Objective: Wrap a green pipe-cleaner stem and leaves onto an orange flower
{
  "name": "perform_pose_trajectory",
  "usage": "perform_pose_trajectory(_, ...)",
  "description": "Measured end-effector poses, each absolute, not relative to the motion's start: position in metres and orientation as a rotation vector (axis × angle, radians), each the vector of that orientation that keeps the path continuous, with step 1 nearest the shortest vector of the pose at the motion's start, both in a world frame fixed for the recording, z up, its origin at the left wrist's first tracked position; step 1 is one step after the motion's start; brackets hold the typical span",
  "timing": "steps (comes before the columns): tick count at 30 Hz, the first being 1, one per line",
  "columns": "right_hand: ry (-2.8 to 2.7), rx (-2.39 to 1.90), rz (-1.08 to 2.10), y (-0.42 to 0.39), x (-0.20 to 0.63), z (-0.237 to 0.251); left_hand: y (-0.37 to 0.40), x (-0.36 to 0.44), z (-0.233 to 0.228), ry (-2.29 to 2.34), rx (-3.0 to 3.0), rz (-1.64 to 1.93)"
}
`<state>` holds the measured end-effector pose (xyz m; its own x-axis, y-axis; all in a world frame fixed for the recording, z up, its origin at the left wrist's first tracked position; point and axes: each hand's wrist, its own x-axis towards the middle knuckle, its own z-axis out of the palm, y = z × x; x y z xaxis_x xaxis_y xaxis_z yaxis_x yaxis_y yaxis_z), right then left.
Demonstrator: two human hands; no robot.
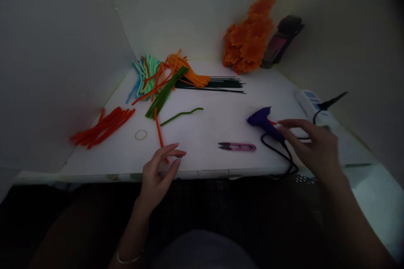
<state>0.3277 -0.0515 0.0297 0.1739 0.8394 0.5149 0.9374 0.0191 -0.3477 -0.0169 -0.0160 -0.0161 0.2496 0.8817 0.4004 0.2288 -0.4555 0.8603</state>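
My left hand (160, 172) hovers at the near edge of the white table (202, 134), fingers loosely curled, its fingertips at the near end of an orange pipe cleaner (158, 131). My right hand (312, 148) is spread over the handle of a purple glue gun (263, 121) lying on its side, its black cord (277, 153) looping under my palm. Whether the fingers touch the gun is unclear. Pink thread snips (238, 147) lie between my hands. A bent green pipe cleaner (181, 115) lies further back.
Red pipe cleaners (102, 127) lie at the left, with a rubber band (141, 135) beside them. Mixed teal, orange and green pipe cleaners (160, 77) and dark green wire stems (217, 84) sit at the back. Orange pipe-cleaner flowers (249, 38) lean on the wall. A power strip (311, 103) is at the right.
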Motion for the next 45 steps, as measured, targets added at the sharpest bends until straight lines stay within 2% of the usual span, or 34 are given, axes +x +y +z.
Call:
perform_pose_trajectory(6,-1.558,-1.912,-0.185,-0.054,0.322,0.028,-0.008,-0.038,-0.021,1.205,1.893,1.327)
perform_pose_trajectory(17,-1.640,-1.917,-0.137,-0.060,0.308,0.031,-0.018,-0.029,-0.018,1.086,1.840,1.225)
perform_pose_trajectory(27,-2.133,-1.397,0.352,-0.067,0.240,0.044,-0.046,-0.014,0.010,0.613,1.824,0.842)
perform_pose_trajectory(34,-2.197,-1.161,0.478,-0.068,0.212,0.042,-0.052,-0.007,0.017,0.592,1.800,0.878)
perform_pose_trajectory(42,-2.137,-1.148,0.460,-0.063,0.205,0.040,-0.049,-0.004,0.015,0.622,1.830,0.870)
perform_pose_trajectory(45,-2.168,-1.146,0.558,-0.057,0.204,0.036,-0.044,0.000,0.012,0.620,1.896,0.869)
